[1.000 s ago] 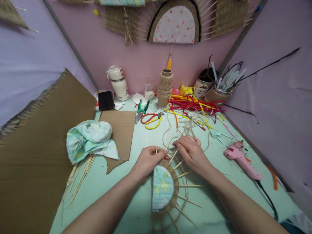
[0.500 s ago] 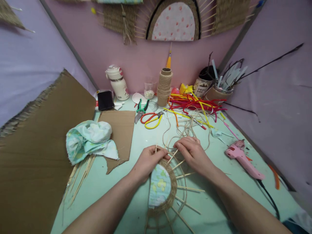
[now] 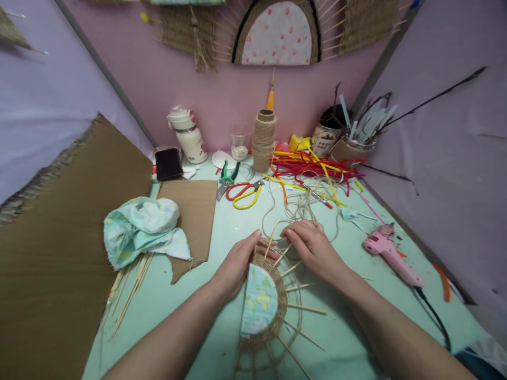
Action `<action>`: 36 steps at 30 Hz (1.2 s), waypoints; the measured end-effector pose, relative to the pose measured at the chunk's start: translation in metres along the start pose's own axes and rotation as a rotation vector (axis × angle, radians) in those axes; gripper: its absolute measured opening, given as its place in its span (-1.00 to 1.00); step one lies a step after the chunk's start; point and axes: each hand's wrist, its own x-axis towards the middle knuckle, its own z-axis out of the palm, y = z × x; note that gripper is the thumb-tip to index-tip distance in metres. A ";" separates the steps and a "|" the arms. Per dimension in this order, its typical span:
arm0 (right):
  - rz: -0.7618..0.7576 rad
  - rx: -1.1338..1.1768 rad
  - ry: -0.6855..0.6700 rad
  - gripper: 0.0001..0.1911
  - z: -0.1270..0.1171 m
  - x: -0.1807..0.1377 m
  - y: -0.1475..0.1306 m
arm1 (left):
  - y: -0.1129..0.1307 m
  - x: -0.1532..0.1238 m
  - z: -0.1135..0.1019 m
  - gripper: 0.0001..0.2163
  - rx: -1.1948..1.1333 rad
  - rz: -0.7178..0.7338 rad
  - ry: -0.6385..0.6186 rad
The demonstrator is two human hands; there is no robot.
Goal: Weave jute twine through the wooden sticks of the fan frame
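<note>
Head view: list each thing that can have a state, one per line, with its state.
left hand: gripping the woven piece's top edge
right hand: fingers on the twine among the sticks
woven piece: flat, unfinished, sticks fanning out
scissors: closed, lying flat
twine spool: upright
glue gun: lying on its side
flask: upright, lid shut

Both hands (image 3: 277, 253) on woven piece (image 3: 263, 301)

The woven piece (image 3: 263, 301) lies between both hands, crumpled cloth (image 3: 144, 229) to its left, glue gun (image 3: 386, 253) right, scissors (image 3: 243, 192) behind.
</note>
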 end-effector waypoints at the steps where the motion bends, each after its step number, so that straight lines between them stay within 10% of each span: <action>1: 0.005 -0.001 0.001 -0.71 0.000 0.000 0.000 | 0.001 -0.001 0.000 -0.58 -0.034 -0.033 -0.040; 8: 0.041 0.016 0.056 -0.72 -0.006 0.003 0.006 | -0.003 -0.002 -0.008 -0.54 -0.024 -0.189 -0.273; 21: 0.085 0.257 0.280 -0.72 -0.022 0.006 0.017 | 0.016 0.001 -0.021 -0.82 -0.217 -0.109 -0.288; 36: -0.175 0.157 0.050 -0.82 -0.002 0.007 0.018 | 0.016 0.000 -0.023 -0.80 -0.181 -0.075 -0.273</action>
